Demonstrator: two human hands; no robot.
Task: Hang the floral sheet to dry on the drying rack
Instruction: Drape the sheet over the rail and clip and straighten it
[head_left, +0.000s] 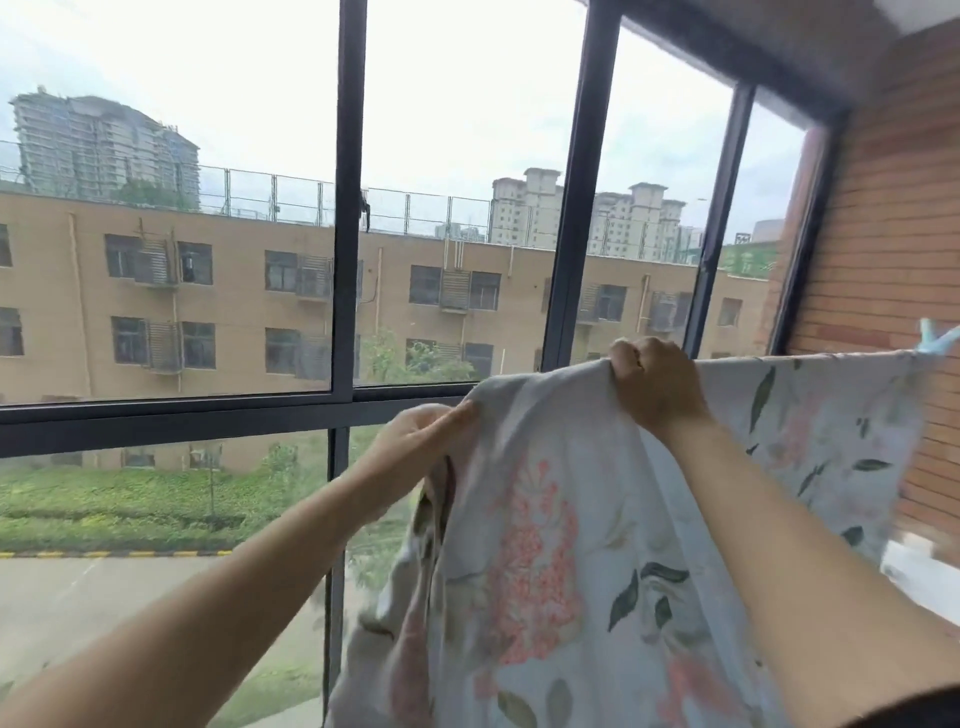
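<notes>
The floral sheet (561, 545), pale blue with pink flowers and green leaves, hangs in front of me along a horizontal line hidden under its top edge. My right hand (657, 387) is raised and grips the sheet's top edge in a fist. Lower and to the left, my left hand (421, 441) pinches the sheet's left top corner. To the right the sheet's top edge runs straight toward a light blue clothespin (935, 343) clipped at the far right. The sheet's lower part drops out of view at the bottom.
A large dark-framed window (348, 260) fills the space ahead, just beyond the sheet. A red brick wall (893, 218) closes the right side. A white surface (919, 571) shows at the lower right behind the sheet. Buildings and grass lie outside.
</notes>
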